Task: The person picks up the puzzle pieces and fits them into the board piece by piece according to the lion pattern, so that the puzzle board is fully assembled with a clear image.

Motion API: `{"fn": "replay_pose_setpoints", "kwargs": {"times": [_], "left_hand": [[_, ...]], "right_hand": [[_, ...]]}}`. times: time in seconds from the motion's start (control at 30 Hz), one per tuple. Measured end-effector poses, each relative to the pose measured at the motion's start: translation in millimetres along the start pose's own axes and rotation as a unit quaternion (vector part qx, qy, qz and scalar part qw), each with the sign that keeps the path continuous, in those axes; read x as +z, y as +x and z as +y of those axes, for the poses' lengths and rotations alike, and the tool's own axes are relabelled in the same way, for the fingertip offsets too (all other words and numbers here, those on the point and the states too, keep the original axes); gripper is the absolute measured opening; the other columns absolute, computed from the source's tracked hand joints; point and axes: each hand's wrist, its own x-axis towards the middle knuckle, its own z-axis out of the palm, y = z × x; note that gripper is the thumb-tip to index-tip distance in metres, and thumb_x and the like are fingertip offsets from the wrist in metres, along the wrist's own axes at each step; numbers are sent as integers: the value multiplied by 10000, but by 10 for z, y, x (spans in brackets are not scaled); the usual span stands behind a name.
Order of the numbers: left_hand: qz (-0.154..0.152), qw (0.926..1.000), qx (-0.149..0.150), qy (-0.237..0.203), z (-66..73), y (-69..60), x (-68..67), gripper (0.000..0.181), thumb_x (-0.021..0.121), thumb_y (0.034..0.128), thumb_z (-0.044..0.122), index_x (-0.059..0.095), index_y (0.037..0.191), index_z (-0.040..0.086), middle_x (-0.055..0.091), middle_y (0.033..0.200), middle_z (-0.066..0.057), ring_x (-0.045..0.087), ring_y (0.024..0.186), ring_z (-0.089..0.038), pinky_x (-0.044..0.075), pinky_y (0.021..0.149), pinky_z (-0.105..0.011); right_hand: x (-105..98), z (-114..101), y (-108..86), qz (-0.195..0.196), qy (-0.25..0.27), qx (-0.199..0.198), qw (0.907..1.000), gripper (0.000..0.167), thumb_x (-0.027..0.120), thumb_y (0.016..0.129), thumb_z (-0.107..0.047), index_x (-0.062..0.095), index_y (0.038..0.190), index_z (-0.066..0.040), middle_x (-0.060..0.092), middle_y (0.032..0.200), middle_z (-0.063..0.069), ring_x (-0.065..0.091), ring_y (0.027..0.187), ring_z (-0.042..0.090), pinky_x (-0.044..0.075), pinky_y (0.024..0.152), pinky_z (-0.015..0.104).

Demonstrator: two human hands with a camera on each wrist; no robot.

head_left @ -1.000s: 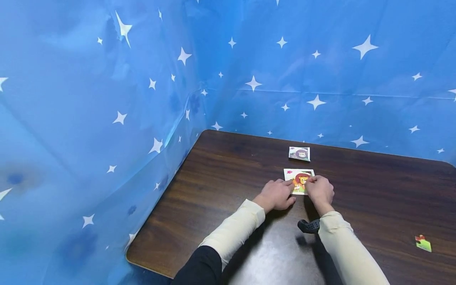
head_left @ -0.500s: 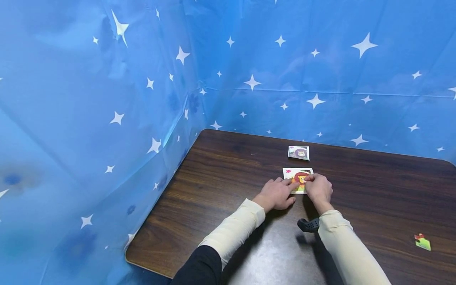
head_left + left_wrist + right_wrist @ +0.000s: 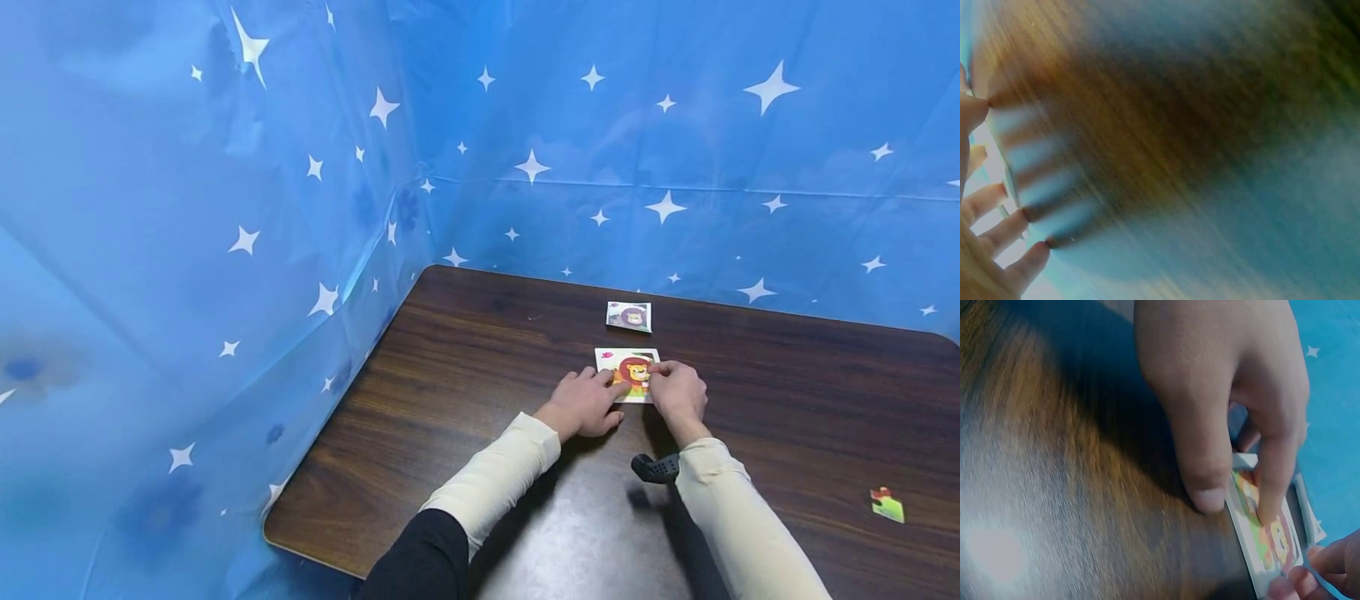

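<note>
A small lion jigsaw puzzle [image 3: 636, 377] in a white frame lies on the table. My left hand [image 3: 585, 404] rests with spread fingers at its left side, the index finger reaching onto the picture. In the left wrist view the fingers of this hand [image 3: 997, 231] are spread at the left edge. My right hand [image 3: 677, 393] is at the puzzle's right edge. The right wrist view has its index finger [image 3: 1275, 469] touching the picture, while the thumb [image 3: 1207, 481] lies apart, beside the frame's edge. The puzzle's far corner is partly covered by fingers.
Behind the puzzle lies a paler lion picture card [image 3: 628, 317]. A loose green and red puzzle piece [image 3: 888, 506] is at the right of the brown table [image 3: 465, 358]. A blue starred curtain [image 3: 585, 125] borders the back and left. A black strap-like device [image 3: 654, 468] sticks out at my right wrist.
My right fingertips have shifted slightly to the right and away from me, uncovering more of the lion's face. The left hand stays nearly still on the puzzle. The head view has tilted slightly.
</note>
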Motion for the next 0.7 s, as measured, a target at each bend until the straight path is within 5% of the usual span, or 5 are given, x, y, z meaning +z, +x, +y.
{"fn": "replay_pose_setpoints", "kwargs": {"times": [0.37,0.7], "left_hand": [[-4,10000,47,-8,29,-5,3,555,435,1036,533,346,1570,410,381,1614,51,465,1370,-182,453,1053,-388],[20,9999,-53,105,42,7,-10,547,469,1020,547,391,1545,413,434,1555,64,492,1309,-173,470,1008,-380]], "right_hand": [[-284,169,10,183,214,188,9994,357,460,1006,-199,725,1204,-62,702,1200,192,564,1133,400,400,969,541],[-853,470,70,349,290,247,9987,416,392,1039,-190,665,1305,-25,708,1129,224,560,1079,399,335,1048,594]]}}
